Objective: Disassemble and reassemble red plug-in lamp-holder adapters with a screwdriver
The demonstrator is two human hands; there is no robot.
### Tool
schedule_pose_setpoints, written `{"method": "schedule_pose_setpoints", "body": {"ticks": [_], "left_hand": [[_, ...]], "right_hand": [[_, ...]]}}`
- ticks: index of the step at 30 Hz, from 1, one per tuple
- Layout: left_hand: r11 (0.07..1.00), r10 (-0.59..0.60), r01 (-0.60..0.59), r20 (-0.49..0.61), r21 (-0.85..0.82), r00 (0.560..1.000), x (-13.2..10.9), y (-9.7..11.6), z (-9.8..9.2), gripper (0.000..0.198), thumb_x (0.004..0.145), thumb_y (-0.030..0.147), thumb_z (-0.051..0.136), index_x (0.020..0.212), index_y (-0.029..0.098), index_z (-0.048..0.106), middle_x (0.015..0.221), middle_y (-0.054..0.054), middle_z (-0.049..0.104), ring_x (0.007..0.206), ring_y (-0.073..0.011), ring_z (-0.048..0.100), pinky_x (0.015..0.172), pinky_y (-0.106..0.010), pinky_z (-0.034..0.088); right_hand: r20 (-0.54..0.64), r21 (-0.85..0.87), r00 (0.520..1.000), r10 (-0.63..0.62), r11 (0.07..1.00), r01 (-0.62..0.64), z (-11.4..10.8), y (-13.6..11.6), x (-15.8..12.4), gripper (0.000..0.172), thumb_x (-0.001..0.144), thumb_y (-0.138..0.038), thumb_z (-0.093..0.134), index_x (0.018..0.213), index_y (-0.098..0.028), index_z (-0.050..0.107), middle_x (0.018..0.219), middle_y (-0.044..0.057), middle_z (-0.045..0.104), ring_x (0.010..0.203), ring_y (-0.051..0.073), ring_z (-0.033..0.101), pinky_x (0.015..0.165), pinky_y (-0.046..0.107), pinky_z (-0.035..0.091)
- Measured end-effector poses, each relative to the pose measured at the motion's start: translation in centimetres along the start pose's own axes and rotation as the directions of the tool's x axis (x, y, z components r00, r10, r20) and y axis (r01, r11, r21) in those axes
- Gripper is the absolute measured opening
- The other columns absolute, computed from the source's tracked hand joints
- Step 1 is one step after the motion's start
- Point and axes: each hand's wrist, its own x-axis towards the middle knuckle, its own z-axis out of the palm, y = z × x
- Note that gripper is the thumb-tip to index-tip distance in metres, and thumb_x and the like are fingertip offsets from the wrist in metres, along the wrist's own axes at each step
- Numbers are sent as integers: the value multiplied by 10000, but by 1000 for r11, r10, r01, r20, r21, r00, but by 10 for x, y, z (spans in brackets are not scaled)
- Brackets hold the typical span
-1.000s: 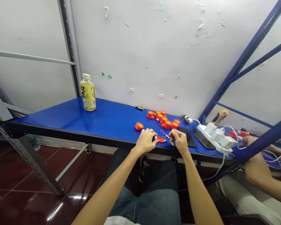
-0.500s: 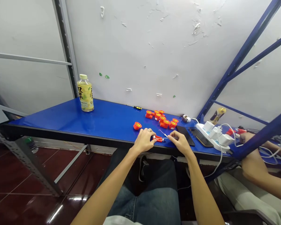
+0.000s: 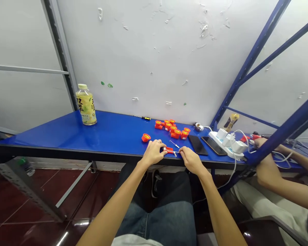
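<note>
Near the front edge of the blue table, my left hand (image 3: 153,152) pinches a small red plastic part (image 3: 168,149) with a white piece at its end. Closed round a screwdriver (image 3: 178,152), my right hand (image 3: 191,159) hides the handle; only the thin shaft shows, reaching left to the red part. Just beyond the hands lies a thin white-ended stick (image 3: 174,144). One red round piece with a yellow inside (image 3: 146,137) sits apart, beyond my left hand. Several similar red pieces (image 3: 176,133) are grouped farther back.
A yellow-labelled drink bottle (image 3: 86,105) stands at the left of the table (image 3: 113,133). A yellow-black screwdriver (image 3: 145,118) lies by the wall. On the right are two phones (image 3: 198,145), a white power strip (image 3: 227,145) with chargers, a blue frame post and another person's arms (image 3: 268,167).
My right hand has turned and closed lower over the screwdriver, covering its dark handle. The red part stays in my left hand. The whole view has shifted slightly.
</note>
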Motion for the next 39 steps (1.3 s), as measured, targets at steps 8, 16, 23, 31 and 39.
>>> {"method": "schedule_pose_setpoints", "body": {"ticks": [8,16,23,31,39], "left_hand": [[1000,12,-12,-3,18,1000,0,-1,0,294,935,382,610,1111,149,636,1146,-78,645,1076,-226,613,965,-474,500],[1000,23,-23,-1,18,1000,0,-3,2,286,935,380,609,1103,150,639,1141,-77,647,1075,-224,612,965,-472,498],[1000,19,-19,13,0,1000,1,-4,3,283,934,389,607,1090,155,644,1136,-75,649,1078,-224,608,975,-474,487],[1000,6,-6,5,-7,1000,2,-4,3,291,929,396,613,1088,154,643,1138,-76,647,1078,-225,607,978,-475,484],[1000,1,-1,1,-4,1000,4,-6,6,307,930,404,610,1105,153,637,1139,-78,646,1078,-227,608,974,-477,487]], "right_hand": [[-138,18,987,-81,996,84,8,-3,-3,289,976,-368,559,1178,-166,599,1172,84,611,1037,201,606,920,427,522],[-150,159,973,-175,967,198,-10,-1,21,227,977,-356,559,1052,-153,629,1085,66,629,968,172,614,869,380,537],[-149,214,970,-193,951,222,-22,-6,35,216,982,-345,552,1014,-150,637,1071,62,631,948,164,613,859,370,536],[-82,177,988,-128,974,140,5,19,24,263,975,-369,565,1113,-153,622,1108,72,634,979,181,624,877,396,539],[-29,175,988,-154,972,157,17,12,18,333,973,-354,568,1265,-194,585,1365,107,537,1227,249,539,1043,500,456]]}}
